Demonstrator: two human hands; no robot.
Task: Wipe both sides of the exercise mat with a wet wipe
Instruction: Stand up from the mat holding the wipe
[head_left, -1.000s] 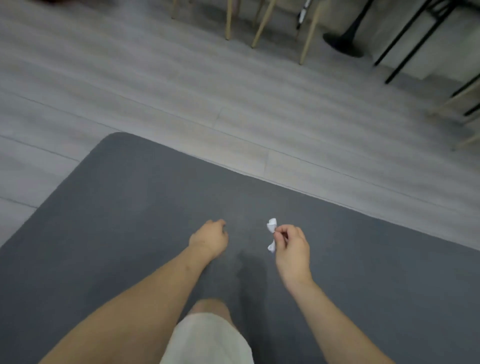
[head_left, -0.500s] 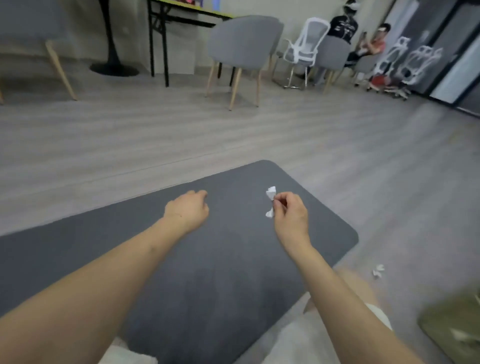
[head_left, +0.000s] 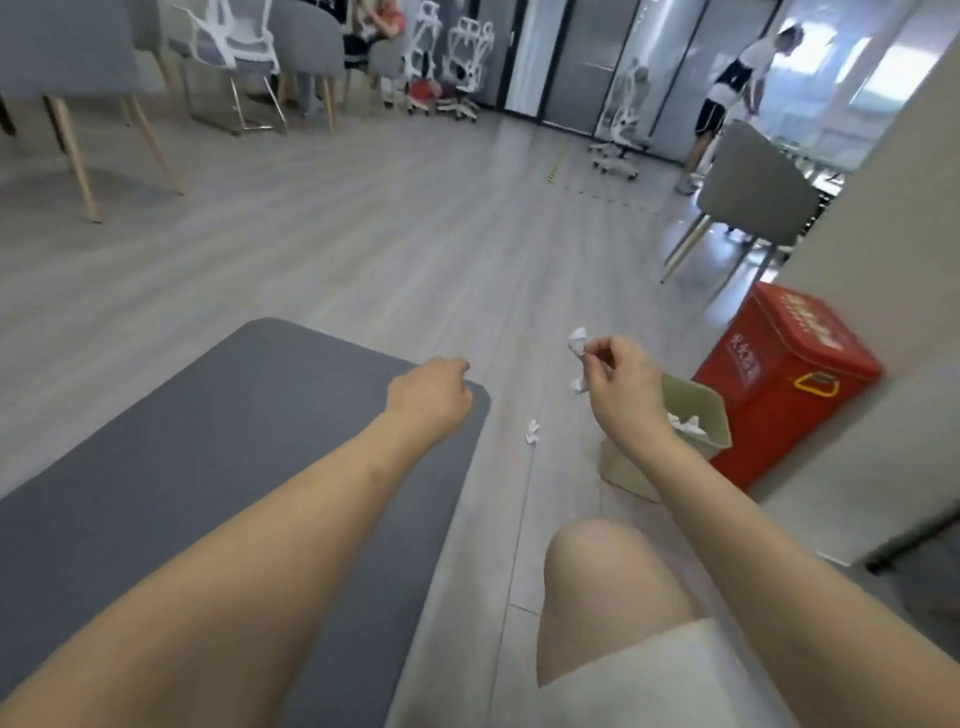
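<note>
Mat (head_left: 218, 447) lies flat and grey on the floor (head_left: 363, 249) at my left, its rounded end under my left hand (head_left: 431, 397).

I see its surface dull and even, long axis running from my near left up and rightward to that rounded end, which points toward the far room. My right hand (head_left: 621, 382) pinches a crumpled white wipe (head_left: 577, 358) between thumb and fingertips, held in the air over bare floor beside a green bin (head_left: 698, 410); my left hand hangs with fingers curled in, holding nothing I can see. Since half a second ago my view has swung right: the mat has slid to the left, the bin and a red box (head_left: 779, 379) now show fully, and the wipe is past the mat's edge rather than over it.
</note>
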